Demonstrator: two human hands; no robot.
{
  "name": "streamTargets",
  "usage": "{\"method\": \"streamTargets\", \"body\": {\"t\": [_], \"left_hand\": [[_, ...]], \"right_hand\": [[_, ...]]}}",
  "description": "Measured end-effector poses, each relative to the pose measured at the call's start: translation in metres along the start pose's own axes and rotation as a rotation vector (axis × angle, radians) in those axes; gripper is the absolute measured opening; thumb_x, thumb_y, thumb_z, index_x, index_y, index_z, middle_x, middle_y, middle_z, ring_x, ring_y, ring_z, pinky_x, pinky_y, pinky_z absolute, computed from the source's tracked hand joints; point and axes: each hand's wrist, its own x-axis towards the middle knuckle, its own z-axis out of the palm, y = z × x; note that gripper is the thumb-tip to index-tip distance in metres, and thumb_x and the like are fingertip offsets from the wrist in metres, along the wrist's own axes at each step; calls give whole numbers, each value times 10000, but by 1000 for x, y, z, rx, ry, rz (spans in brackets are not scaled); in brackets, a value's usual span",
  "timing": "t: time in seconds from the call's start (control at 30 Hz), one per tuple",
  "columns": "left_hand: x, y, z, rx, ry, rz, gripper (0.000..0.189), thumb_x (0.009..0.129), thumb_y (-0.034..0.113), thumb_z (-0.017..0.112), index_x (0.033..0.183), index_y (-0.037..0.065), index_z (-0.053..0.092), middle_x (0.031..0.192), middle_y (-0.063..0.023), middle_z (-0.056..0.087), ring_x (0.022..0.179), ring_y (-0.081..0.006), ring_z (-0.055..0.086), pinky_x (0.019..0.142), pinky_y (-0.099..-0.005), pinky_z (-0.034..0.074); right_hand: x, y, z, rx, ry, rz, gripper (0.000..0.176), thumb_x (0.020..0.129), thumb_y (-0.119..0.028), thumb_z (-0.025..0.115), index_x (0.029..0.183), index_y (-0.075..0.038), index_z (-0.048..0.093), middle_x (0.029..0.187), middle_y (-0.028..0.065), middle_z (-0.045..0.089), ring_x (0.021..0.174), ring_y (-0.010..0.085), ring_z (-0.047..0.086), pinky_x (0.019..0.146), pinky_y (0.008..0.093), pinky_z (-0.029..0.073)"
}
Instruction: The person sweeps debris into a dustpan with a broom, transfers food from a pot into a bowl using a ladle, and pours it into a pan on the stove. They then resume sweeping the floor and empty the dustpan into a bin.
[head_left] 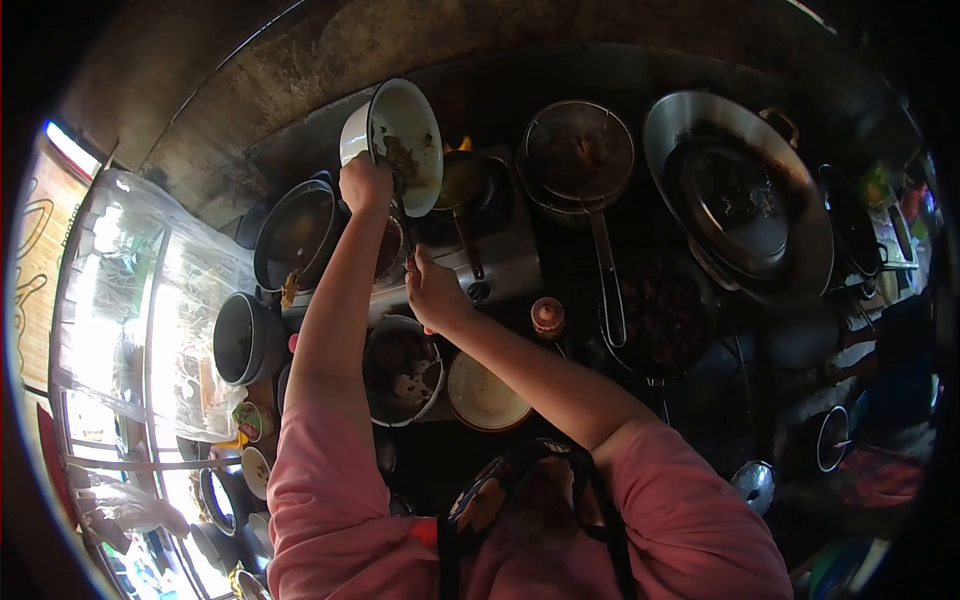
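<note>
My left hand [367, 183] grips the rim of a white enamel bowl [421, 125] with a dark edge. The bowl is tipped on its side over the stove, with clumps of brownish food [400, 160] clinging inside. Below it, my right hand [437, 293] is closed around the handle of a thin dark utensil that points up toward the bowl; I cannot make out its head. A round vessel [390, 250] with dark contents lies under the bowl, partly covered by my left forearm. Beside the bowl, a small pan [462, 190] sits over an orange flame.
A mesh strainer [580, 150] rests on a pot to the right, near a large metal wok [690, 115]. Closer to me are a stained pot [400, 400], a cream bowl [488, 392] and a capped bottle [547, 316]. A dark pan [298, 235] stands left, by a plastic-covered window [180, 310].
</note>
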Motion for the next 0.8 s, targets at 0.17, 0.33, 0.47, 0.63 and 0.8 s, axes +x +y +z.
{"method": "streamTargets", "body": {"t": [0.17, 0.33, 0.47, 0.63, 0.8], "left_hand": [[1, -19, -2, -42, 46, -39, 272, 733, 212, 541, 893, 15, 637, 856, -227, 627, 844, -379, 610, 741, -444, 491], [0, -78, 15, -680, 81, -371, 246, 653, 118, 564, 825, -46, 625, 766, -192, 644, 660, -302, 654, 592, -403, 532], [-13, -102, 22, -1212, 41, -642, 210, 636, -12, 538, 825, -63, 613, 727, -135, 624, 590, -239, 635, 443, -336, 557], [-21, -119, 25, -1138, 35, -576, 183, 644, 6, 572, 814, -37, 624, 703, -107, 618, 561, -203, 617, 414, -327, 542], [-17, -130, 27, -1120, 72, -545, 159, 641, 16, 586, 787, -30, 631, 678, -93, 616, 560, -177, 603, 435, -317, 518]], "right_hand": [[2, -4, -3, -58, -48, 18, 451, 895, -139, 393, 1307, 19, 301, 959, 147, 616, 514, 255, 605, 366, 340, 497], [20, -3, -45, -292, -24, 23, 399, 863, -136, 466, 1250, -42, 452, 944, 170, 639, 654, 300, 647, 517, 337, 540], [45, 2, -80, -495, 145, -409, 330, 814, -119, 520, 1136, -72, 569, 1003, 184, 614, 827, 310, 627, 739, 401, 509], [58, -20, -104, -1069, 75, -340, 417, 822, -65, 476, 1234, -129, 491, 916, 152, 588, 796, 313, 623, 673, 417, 509], [62, -6, -111, -1309, -21, -488, 386, 865, -61, 408, 1230, -151, 499, 880, 119, 567, 767, 274, 623, 631, 388, 514]]}}
